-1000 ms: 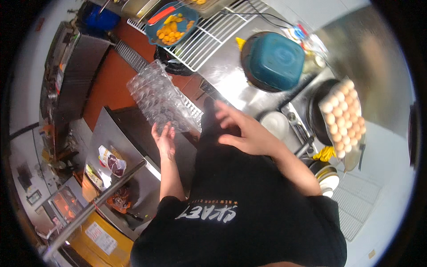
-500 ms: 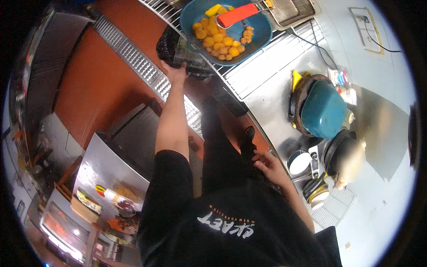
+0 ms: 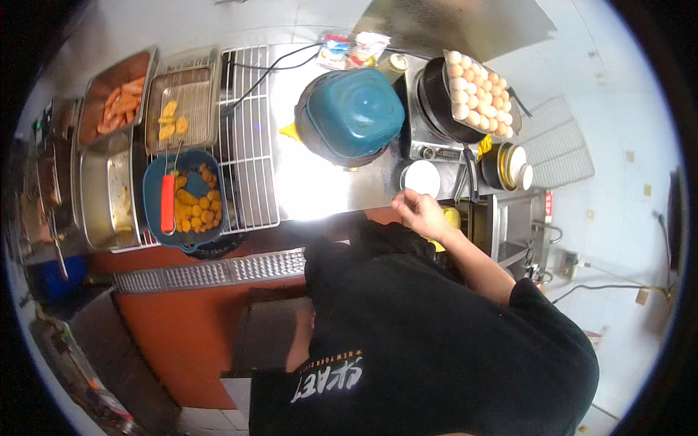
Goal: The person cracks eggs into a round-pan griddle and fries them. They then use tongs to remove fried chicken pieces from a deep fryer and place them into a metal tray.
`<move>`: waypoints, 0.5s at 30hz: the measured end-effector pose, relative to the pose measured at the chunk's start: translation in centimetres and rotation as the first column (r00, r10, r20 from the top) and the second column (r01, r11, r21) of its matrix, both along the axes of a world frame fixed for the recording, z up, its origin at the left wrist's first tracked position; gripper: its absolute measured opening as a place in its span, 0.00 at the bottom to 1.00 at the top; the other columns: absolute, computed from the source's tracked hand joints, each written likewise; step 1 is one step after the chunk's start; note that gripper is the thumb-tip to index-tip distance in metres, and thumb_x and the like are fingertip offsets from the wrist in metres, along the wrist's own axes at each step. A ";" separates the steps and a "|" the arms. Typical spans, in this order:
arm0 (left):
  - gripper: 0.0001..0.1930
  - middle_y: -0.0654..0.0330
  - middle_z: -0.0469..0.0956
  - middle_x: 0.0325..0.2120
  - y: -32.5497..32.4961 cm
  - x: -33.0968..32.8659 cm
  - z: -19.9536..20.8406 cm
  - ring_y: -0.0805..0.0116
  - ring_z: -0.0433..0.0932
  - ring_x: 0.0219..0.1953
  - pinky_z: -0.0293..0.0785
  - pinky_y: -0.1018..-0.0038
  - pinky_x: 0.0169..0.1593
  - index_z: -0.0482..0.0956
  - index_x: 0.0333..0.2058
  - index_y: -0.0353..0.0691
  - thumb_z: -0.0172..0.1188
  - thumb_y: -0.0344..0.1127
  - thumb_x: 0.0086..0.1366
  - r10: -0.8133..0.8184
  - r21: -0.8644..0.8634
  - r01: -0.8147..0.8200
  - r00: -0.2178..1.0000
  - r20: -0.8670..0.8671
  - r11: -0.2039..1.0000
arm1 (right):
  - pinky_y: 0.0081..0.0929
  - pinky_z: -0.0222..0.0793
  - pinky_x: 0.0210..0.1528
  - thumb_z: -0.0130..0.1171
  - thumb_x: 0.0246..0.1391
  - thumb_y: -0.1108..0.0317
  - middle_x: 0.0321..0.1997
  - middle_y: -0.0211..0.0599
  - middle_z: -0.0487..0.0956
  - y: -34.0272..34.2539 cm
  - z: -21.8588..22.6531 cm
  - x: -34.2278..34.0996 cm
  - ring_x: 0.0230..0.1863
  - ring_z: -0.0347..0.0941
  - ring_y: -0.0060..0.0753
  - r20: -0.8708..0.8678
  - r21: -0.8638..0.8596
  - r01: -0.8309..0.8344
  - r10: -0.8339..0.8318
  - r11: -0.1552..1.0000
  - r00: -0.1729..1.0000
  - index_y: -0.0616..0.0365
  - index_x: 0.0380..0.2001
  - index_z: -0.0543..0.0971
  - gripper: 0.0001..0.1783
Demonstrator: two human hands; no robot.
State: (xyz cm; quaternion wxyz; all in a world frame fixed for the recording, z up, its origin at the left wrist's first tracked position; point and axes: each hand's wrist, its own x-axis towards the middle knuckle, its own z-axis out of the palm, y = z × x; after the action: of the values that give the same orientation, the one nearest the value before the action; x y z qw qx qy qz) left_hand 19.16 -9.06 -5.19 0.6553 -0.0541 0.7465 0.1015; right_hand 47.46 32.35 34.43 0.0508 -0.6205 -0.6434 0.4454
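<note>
My right hand (image 3: 423,216) is over the counter's front edge, close to a round white-topped container (image 3: 421,179). Its fingers are loosely bent and a little apart, and nothing shows in them. Of my left arm only a strip of bare forearm (image 3: 300,341) appears beside the black shirt; the left hand is out of sight. Farther left, a blue basin (image 3: 154,195) holds yellow and brown fried pieces, with a red-handled strainer (image 3: 168,203) lying across it. A teal tub (image 3: 356,112) sits upside down on a dark round appliance behind my right hand.
A tray of eggs (image 3: 480,94) rests over black pans on a stove (image 3: 429,149). Stacked pots (image 3: 502,166) stand right of it. Metal trays (image 3: 109,196), one with orange-red pieces, line the left end beside a wire rack (image 3: 251,160). A drain grate (image 3: 211,275) crosses the red floor.
The view has swung toward the counter and its right end. My left hand, earlier stretched out near a black bag under the counter, has left the view. My right hand is nearer the white-topped container.
</note>
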 end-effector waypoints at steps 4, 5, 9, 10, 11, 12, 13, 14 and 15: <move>0.14 0.49 0.82 0.26 2.2 2.1 2.6 0.52 0.80 0.28 0.73 0.55 0.33 0.81 0.33 0.34 0.59 0.41 0.70 -0.262 0.166 0.351 0.877 -0.404 0.921 | 0.31 0.75 0.42 0.63 0.68 0.57 0.33 0.40 0.83 3.8 -1.3 6.2 0.36 0.79 0.30 -0.074 0.159 0.280 -0.271 0.947 0.960 0.60 0.46 0.83 0.16; 0.14 0.47 0.82 0.26 4.2 2.2 4.5 0.50 0.81 0.29 0.74 0.54 0.35 0.81 0.33 0.33 0.59 0.40 0.70 -0.236 0.195 0.382 0.822 -0.518 0.903 | 0.31 0.76 0.44 0.63 0.68 0.57 0.35 0.41 0.84 4.9 -2.0 7.4 0.38 0.80 0.31 -0.151 0.231 0.301 -0.272 0.925 0.950 0.61 0.47 0.82 0.17; 0.17 0.44 0.85 0.30 19.6 2.6 16.7 0.49 0.84 0.34 0.78 0.58 0.42 0.83 0.39 0.29 0.64 0.42 0.71 -0.036 0.426 0.532 0.655 -0.755 0.732 | 0.40 0.73 0.59 0.61 0.68 0.56 0.57 0.55 0.80 11.2 -4.2 10.4 0.58 0.77 0.51 -0.204 0.372 0.281 -0.218 0.884 0.954 0.66 0.58 0.76 0.25; 0.18 0.48 0.86 0.35 25.0 3.6 19.8 0.55 0.85 0.37 0.78 0.62 0.45 0.82 0.43 0.30 0.65 0.45 0.72 0.107 0.618 0.409 0.771 -0.627 0.671 | 0.43 0.70 0.65 0.60 0.68 0.55 0.61 0.59 0.77 13.2 -4.6 10.6 0.63 0.75 0.56 -0.174 0.439 0.245 -0.186 0.865 0.967 0.67 0.61 0.74 0.28; 0.19 0.49 0.87 0.42 30.5 4.9 22.7 0.60 0.85 0.43 0.79 0.64 0.51 0.83 0.47 0.31 0.63 0.45 0.75 0.149 0.705 0.316 0.846 -0.513 0.635 | 0.45 0.66 0.69 0.59 0.69 0.54 0.64 0.61 0.75 15.4 -5.0 10.6 0.67 0.71 0.59 -0.173 0.480 0.214 -0.147 0.851 0.974 0.68 0.63 0.72 0.31; 0.20 0.48 0.85 0.49 35.2 6.5 25.6 0.60 0.83 0.51 0.77 0.65 0.57 0.82 0.53 0.31 0.61 0.44 0.76 0.037 0.626 0.425 0.809 -0.587 0.655 | 0.47 0.61 0.73 0.57 0.69 0.52 0.67 0.63 0.72 17.5 -5.3 10.4 0.70 0.67 0.62 -0.172 0.521 0.184 -0.108 0.833 0.979 0.69 0.66 0.69 0.34; 0.26 0.45 0.80 0.58 40.0 8.4 27.8 0.57 0.78 0.62 0.71 0.65 0.66 0.77 0.62 0.32 0.61 0.47 0.76 0.035 0.767 0.389 0.882 -0.471 0.511 | 0.47 0.59 0.75 0.55 0.70 0.49 0.71 0.66 0.68 19.2 -5.7 10.3 0.73 0.63 0.64 -0.132 0.508 0.191 -0.144 0.840 0.981 0.70 0.69 0.66 0.38; 0.34 0.44 0.75 0.65 44.3 10.6 29.6 0.52 0.72 0.69 0.65 0.63 0.71 0.70 0.68 0.32 0.56 0.55 0.76 0.006 0.761 0.473 0.848 -0.530 0.444 | 0.47 0.58 0.76 0.53 0.70 0.47 0.74 0.67 0.65 21.0 -6.1 10.0 0.75 0.61 0.64 -0.056 0.480 0.172 -0.166 0.860 0.985 0.70 0.72 0.63 0.41; 0.41 0.41 0.67 0.70 48.6 12.2 31.1 0.49 0.65 0.73 0.61 0.62 0.73 0.62 0.73 0.33 0.50 0.63 0.77 -0.060 0.724 0.489 0.845 -0.531 0.486 | 0.47 0.57 0.76 0.53 0.70 0.47 0.74 0.68 0.64 22.6 -6.5 9.5 0.76 0.59 0.64 -0.061 0.473 0.163 -0.153 0.866 0.986 0.71 0.72 0.62 0.42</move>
State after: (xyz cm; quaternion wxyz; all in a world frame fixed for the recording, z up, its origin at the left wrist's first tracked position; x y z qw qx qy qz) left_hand 31.37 39.53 25.87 0.4212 0.4149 0.7285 0.3461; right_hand 56.92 54.97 27.96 0.2452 -0.6345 -0.6796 0.2746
